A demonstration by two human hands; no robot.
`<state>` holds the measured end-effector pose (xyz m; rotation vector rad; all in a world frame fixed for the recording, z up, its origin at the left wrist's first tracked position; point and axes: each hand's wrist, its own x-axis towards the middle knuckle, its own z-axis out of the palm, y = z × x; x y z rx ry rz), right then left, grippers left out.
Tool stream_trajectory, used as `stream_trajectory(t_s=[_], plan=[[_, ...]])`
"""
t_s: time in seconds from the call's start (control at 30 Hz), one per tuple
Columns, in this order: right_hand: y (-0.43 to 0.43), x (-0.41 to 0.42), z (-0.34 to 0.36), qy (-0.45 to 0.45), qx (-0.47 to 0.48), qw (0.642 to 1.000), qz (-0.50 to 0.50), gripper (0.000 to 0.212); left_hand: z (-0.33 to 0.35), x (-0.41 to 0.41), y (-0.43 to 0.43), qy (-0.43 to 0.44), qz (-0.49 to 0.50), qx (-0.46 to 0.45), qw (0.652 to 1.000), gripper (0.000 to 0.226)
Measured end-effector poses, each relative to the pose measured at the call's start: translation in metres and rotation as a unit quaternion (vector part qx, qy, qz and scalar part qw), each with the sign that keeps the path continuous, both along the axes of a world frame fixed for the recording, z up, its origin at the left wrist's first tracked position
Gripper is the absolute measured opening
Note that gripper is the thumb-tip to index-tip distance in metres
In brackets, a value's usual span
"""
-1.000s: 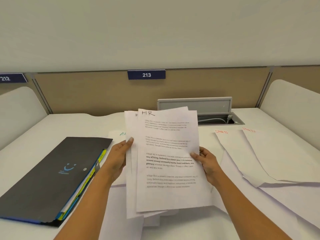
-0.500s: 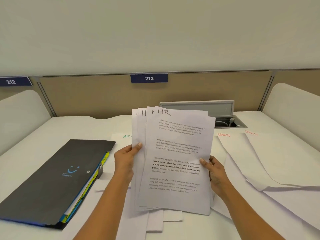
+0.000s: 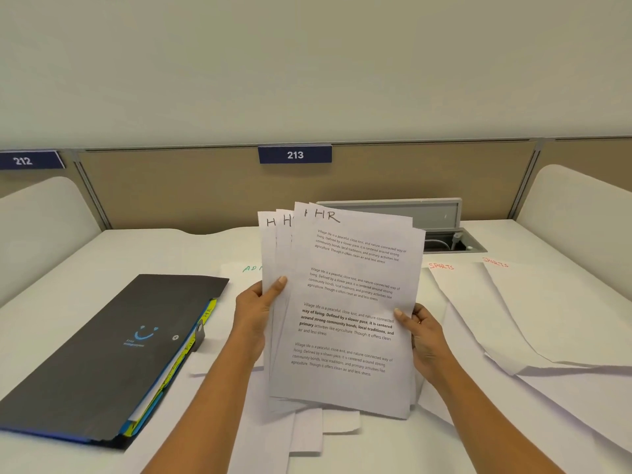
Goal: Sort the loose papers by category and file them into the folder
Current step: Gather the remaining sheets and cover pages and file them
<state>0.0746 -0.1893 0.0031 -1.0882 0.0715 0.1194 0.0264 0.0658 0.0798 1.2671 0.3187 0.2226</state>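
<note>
I hold a fanned stack of several white sheets marked "HR" upright above the desk. My left hand grips its left edge with the thumb on the front. My right hand grips the right edge, thumb on the front too. A dark grey expanding folder with coloured dividers lies shut on the desk at the left. Two sheets headed "SPORTS" lie on the right. A sheet with green lettering lies behind the stack, mostly hidden.
More white sheets lie on the white desk under my hands. An open grey cable hatch sits at the back right. A tan partition with the label 213 closes the far side.
The HR sheets have been lifted a little higher and fanned out further to the left, so more "H" corners show. Both hands keep their grip on the edges.
</note>
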Motion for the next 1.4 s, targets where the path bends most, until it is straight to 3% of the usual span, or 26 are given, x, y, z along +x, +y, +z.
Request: stream_trajectory(t_s=[0.07, 0.13, 0.3, 0.43, 0.67, 0.9, 1.2, 1.4], plan=[[0.001, -0.001, 0.004, -0.009, 0.003, 1.0, 0.013, 0.092, 0.001, 0.0, 0.002, 0.004, -0.036, 0.045, 0.998, 0.018], [0.001, -0.001, 0.008, -0.018, -0.001, 0.999, 0.034, 0.089, 0.002, 0.0, 0.004, 0.012, -0.059, 0.075, 0.995, 0.027], [0.001, -0.002, 0.027, -0.031, -0.057, 0.992, 0.11, 0.092, 0.005, 0.0, 0.008, 0.0, -0.092, 0.066, 0.994, 0.018], [0.006, -0.002, 0.044, -0.049, -0.103, 0.982, 0.148, 0.048, 0.006, -0.003, 0.01, -0.029, -0.137, 0.034, 0.99, 0.018], [0.024, 0.002, 0.074, -0.106, -0.137, 0.977, 0.122, 0.028, 0.021, 0.001, 0.008, -0.087, -0.134, 0.03, 0.987, 0.04], [0.031, 0.002, 0.066, -0.128, -0.144, 0.976, 0.097, 0.041, 0.007, 0.001, 0.009, -0.104, -0.116, 0.049, 0.987, 0.047], [0.034, 0.003, 0.077, -0.143, -0.145, 0.977, 0.057, 0.029, 0.014, 0.004, 0.003, -0.118, -0.094, 0.078, 0.985, 0.03], [0.032, -0.006, 0.052, -0.111, -0.161, 0.979, 0.049, 0.039, -0.019, -0.006, -0.003, -0.071, -0.096, 0.079, 0.99, 0.029]])
